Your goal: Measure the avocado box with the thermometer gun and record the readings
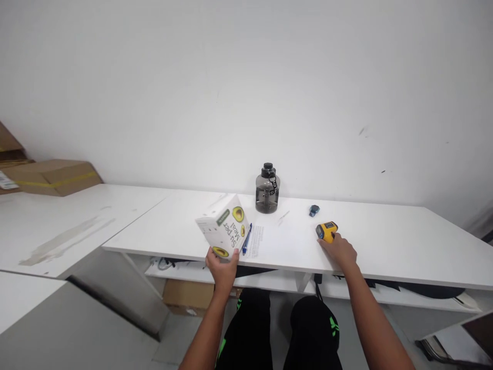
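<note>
My left hand [223,266] grips a white carton [225,226] by its lower end. Avocado pictures and the words "Super Meal" are printed on the carton, which is tilted at the table's front edge. Just right of it a blue pen [247,240] lies on a printed sheet of paper [273,242]. Farther right, my right hand [339,250] is closed around a yellow handheld device [327,231] with a dark label and a bluish front end. Its exact kind is unclear, and my fingers cover its lower part.
A grey see-through water jug [267,190] stands near the wall behind the paper. Right of it lies a small blue-and-dark object [314,210]. Cardboard boxes [57,176] sit at the far left. Below the white tabletop [393,236] runs a shelf [269,280] with various items.
</note>
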{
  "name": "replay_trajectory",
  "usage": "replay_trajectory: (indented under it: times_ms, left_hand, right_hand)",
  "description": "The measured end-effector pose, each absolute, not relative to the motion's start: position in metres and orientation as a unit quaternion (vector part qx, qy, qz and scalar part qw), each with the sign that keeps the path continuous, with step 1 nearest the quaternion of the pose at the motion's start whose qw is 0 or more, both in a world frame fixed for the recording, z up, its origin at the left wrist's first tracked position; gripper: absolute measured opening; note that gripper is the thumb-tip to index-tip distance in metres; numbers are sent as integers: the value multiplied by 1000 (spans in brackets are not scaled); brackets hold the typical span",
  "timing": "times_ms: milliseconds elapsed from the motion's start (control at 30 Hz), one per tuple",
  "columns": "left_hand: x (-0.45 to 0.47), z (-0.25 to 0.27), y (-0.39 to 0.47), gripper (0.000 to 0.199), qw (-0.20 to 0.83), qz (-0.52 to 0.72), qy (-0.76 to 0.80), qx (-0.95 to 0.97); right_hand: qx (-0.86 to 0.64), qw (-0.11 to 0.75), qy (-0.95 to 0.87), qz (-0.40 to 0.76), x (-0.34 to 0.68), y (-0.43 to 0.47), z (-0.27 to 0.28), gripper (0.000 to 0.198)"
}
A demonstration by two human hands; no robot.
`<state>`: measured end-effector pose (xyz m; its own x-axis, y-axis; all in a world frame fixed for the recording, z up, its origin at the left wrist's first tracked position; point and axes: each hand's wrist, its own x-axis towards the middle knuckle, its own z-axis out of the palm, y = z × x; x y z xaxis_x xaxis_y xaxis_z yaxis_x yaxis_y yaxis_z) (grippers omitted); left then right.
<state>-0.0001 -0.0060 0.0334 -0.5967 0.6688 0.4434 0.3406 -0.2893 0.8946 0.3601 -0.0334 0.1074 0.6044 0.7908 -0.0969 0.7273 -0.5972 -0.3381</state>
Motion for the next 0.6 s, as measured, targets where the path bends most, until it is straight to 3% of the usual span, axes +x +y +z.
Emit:
replay_trajectory:
  times_ms: [133,233,367,500,600]
  left_hand:
    - [-3,55,-29,58,310,746,490,328]
    - [-1,71,-58,56,379,769,427,287]
    - [7,92,-94,66,460,772,334,286]
    - [11,103,-116,80,524,742,292,299]
    - [11,101,-124,83,543,709,285,349]
  right_hand:
    - [-864,142,-463,133,371,-34,106,72]
    - [-842,164,-494,144,378,-38,107,64]
    - [-773,311,-523,181,373,-56,122,45]
    - [-602,469,-566,312,336,-108,159,31]
    - [-509,456,-620,385,297,-164,188,33]
